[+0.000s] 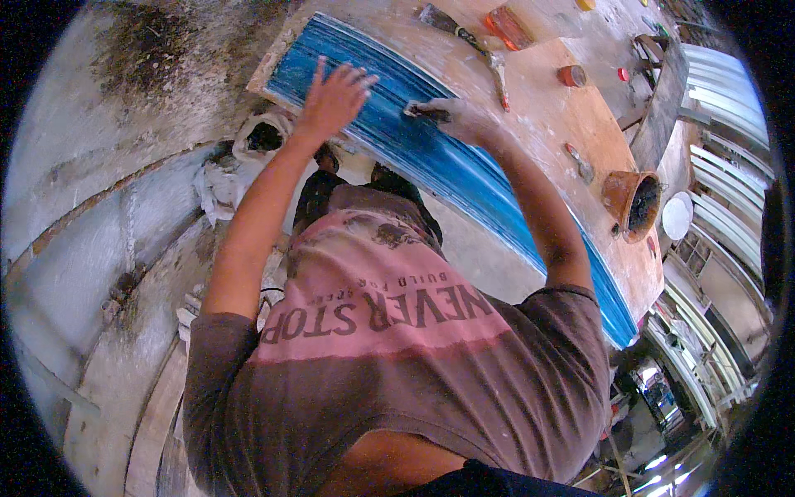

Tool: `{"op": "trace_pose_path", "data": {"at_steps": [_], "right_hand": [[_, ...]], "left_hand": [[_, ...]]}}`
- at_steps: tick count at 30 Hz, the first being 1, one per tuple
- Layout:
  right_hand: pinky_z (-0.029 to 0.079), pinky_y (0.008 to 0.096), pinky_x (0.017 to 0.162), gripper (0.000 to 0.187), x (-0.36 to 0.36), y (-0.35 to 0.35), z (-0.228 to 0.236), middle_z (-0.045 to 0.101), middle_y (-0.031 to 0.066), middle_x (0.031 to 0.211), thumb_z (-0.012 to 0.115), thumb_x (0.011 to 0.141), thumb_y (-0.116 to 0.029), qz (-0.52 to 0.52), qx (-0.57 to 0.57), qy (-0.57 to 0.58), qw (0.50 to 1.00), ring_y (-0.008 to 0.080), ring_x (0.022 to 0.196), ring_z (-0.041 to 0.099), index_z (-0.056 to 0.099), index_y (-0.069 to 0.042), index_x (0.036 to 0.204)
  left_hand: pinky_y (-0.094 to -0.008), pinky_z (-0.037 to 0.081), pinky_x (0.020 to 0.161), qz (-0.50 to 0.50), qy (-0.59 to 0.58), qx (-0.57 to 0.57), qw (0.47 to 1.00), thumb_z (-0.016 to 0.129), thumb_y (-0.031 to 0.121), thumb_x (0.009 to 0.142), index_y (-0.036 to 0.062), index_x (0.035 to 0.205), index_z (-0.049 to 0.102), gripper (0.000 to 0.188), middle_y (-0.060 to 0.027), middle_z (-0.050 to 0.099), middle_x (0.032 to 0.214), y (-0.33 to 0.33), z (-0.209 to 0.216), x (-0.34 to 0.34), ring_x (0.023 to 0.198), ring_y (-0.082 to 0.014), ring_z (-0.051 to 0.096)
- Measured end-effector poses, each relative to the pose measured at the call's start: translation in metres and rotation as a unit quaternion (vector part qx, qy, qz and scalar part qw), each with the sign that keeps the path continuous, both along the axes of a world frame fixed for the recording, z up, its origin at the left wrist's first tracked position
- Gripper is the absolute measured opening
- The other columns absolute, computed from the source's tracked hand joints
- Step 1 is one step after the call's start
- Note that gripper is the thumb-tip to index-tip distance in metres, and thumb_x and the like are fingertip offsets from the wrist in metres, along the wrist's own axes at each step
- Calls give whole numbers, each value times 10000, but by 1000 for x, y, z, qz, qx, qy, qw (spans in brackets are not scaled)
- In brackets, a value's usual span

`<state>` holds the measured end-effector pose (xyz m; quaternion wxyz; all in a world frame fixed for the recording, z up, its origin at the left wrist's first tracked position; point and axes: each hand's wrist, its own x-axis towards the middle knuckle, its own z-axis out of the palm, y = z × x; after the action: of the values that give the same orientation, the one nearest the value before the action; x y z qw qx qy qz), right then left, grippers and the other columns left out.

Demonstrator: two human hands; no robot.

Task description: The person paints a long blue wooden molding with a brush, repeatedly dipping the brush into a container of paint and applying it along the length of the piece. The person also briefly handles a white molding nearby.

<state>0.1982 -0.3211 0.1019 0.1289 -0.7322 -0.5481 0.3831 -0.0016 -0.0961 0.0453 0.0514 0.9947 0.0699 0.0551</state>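
Observation:
A long blue board (389, 70) with dark streaks along its length lies across the near side of the bench. My left hand (335, 99) rests on its left part, fingers spread and holding nothing. Farther right, my right hand (470, 123), whitish with dust, is closed on a small dark, flat piece (424, 109) that meets the board's surface. What this piece is cannot be made out, since my fingers cover part of it.
On the wooden bench (546, 116) lie a brush (447, 21), a red-tipped tool (499, 81) and a small scraper-like tool (581, 164). Beyond the board stand an orange container (508, 29), a small orange jar (571, 76) and a brown bucket (621, 199). A stained wall (166, 99) rises at left.

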Motion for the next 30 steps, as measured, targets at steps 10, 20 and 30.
{"op": "trace_pose_path", "data": {"at_steps": [10,20,30], "right_hand": [[514,442,899,478,-31,112,-9,674,152,1141,576,827,-137,-21,90,-37,995,351,1033,645,604,-229,1294],[504,294,509,384,-28,10,-14,664,117,858,620,926,-221,-376,-78,240,892,169,664,664,590,-43,1265],[525,343,481,221,31,158,-35,681,85,724,609,855,-267,29,-54,-273,960,183,534,651,702,-68,870]], "left_hand": [[-638,178,1141,201,-13,21,979,486,389,985,294,1399,498,425,16,483,1453,82,-21,-15,1399,-261,356],[-648,130,1146,276,-89,-68,955,490,420,977,295,1472,396,519,61,358,1542,64,-42,-49,1463,-303,227],[-659,103,1149,267,-74,-55,959,500,432,969,247,1413,470,482,55,399,1514,79,-43,-37,1434,-312,278]]}}
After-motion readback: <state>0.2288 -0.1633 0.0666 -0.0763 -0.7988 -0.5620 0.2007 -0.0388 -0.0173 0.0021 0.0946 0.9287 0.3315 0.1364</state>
